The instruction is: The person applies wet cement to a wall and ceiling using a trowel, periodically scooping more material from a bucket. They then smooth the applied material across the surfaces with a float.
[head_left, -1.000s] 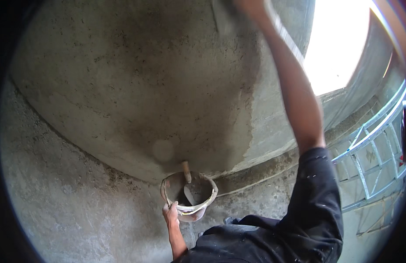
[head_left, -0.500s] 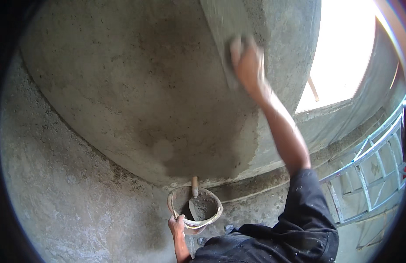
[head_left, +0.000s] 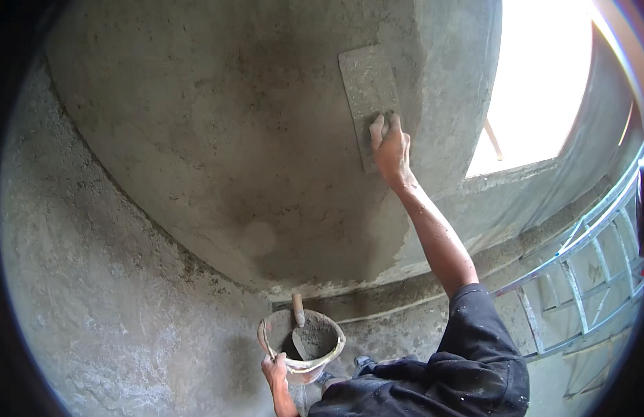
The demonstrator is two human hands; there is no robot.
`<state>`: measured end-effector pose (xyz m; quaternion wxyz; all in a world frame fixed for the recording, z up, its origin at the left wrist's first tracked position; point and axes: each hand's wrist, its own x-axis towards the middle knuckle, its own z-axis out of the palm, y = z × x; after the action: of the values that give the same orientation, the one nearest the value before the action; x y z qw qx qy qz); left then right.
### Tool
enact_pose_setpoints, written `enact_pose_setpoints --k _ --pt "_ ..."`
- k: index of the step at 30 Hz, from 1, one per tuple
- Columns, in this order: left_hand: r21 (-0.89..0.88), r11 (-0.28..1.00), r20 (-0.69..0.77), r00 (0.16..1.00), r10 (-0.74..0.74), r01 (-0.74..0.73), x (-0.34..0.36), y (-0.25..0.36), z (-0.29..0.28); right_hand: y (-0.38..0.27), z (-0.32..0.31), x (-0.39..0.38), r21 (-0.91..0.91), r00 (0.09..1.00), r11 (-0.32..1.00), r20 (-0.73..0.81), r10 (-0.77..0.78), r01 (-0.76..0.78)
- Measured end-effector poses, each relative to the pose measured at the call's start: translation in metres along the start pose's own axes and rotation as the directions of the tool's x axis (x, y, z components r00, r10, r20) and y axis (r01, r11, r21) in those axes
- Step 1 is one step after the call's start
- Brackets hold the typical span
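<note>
Right hand at one o'clock grips a plastering float flat against the wall. Left hand at six o'clock clasps the rim of a mortar bucket containing a trowel.

1 head-worn fisheye view, looking down along plastered wall, close range; floor below.

A rough grey concrete floor carries a metal ladder lying at the right

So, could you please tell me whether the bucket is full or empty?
Partly full. The bucket, gripped at its rim by the left hand, holds grey mortar well below the rim, with a trowel standing in it.
</note>
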<state>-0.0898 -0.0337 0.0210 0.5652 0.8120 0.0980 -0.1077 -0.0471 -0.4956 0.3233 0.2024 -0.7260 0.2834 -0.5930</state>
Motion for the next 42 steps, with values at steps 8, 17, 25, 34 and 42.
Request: enact_pose_setpoints --k 8,17,25,34,42 --pt "0.079 0.996 0.079 0.996 -0.046 0.039 -0.019 0.022 -0.007 -0.133 -0.072 0.190 0.059 0.960 0.962 -0.106 -0.260 0.267" --pt "0.092 0.995 0.042 0.998 0.043 -0.047 -0.022 -0.002 -0.002 -0.021 -0.007 0.058 0.034 0.986 0.986 0.037 -0.165 0.164" --pt "0.224 0.974 0.025 0.999 0.042 -0.046 -0.029 -0.016 0.012 -0.022 -0.002 0.065 0.137 0.990 0.981 0.031 -0.140 0.135" --pt "0.261 0.964 -0.010 0.999 0.048 -0.044 -0.059 -0.022 0.010 -0.124 -0.072 0.203 0.103 0.909 0.915 -0.201 -0.365 0.390" --pt "0.262 0.964 -0.092 0.996 -0.014 0.037 -0.066 -0.024 0.003 0.069 0.034 -0.066 0.005 0.987 0.999 0.155 0.034 -0.035"
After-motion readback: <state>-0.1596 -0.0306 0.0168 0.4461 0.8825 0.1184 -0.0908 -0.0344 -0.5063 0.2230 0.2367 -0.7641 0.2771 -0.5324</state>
